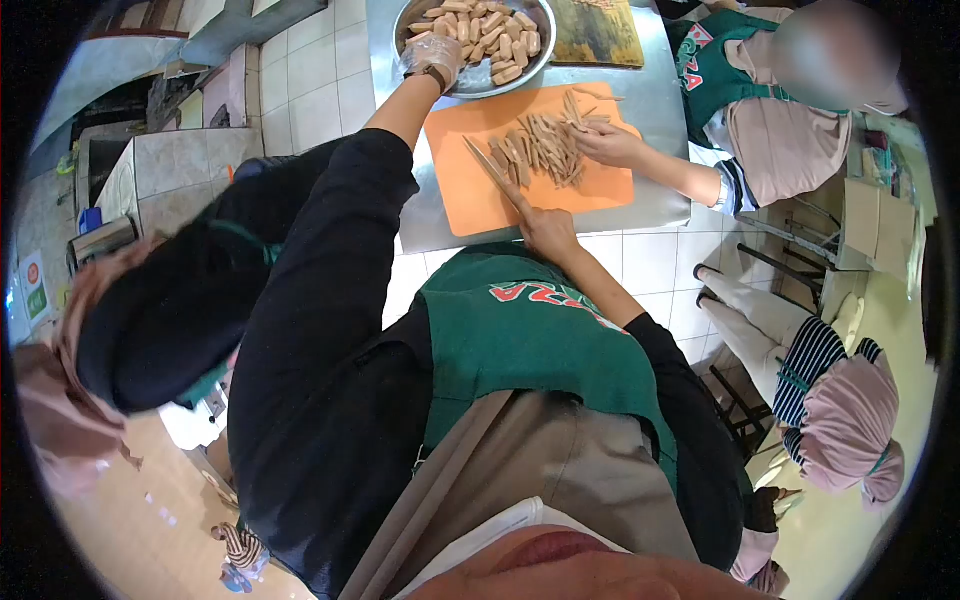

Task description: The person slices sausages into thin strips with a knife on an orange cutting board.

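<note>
My right hand [549,232] is closed around the handle of a knife [484,163], whose blade lies over the left part of an orange cutting board [458,205]. Beside the blade is a pile of thin brown strips [548,148], with a few thicker cut pieces nearest the knife. My left hand [435,57], in a clear plastic glove, reaches over the near left rim of a metal bowl [549,45] and touches short brown sausage-like pieces [490,35] inside. The glove and the pieces blur its fingers, so their grip is unclear. A co-worker's hand [603,145] touches the strips from the right.
The metal table [665,120] carries the board and bowl. A worn, stained board [598,40] lies at the back, right of the bowl. A co-worker in a green apron [735,45] is at the right side. Another person in dark clothing [190,300] is close on my left.
</note>
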The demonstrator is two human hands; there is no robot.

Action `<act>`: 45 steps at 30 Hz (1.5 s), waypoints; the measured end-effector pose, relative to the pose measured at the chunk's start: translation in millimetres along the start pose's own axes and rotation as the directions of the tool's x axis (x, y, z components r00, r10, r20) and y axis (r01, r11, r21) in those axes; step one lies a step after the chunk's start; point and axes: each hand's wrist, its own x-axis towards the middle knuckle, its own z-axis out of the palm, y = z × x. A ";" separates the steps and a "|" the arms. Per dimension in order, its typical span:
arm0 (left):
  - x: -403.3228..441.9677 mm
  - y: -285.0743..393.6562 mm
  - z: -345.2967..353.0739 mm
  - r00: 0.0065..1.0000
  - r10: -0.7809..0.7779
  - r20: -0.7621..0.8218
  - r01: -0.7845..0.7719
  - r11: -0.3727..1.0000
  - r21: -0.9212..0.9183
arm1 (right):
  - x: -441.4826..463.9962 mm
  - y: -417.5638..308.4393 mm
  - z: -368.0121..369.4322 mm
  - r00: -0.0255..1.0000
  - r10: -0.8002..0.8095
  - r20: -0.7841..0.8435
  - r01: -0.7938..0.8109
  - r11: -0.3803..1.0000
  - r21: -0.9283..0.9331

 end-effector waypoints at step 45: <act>-189.0 62.9 83.9 0.927 -0.254 0.275 0.281 -0.014 -0.960 | -1.4 -35.2 -3.3 0.979 -0.014 -0.205 -0.004 0.996 -0.091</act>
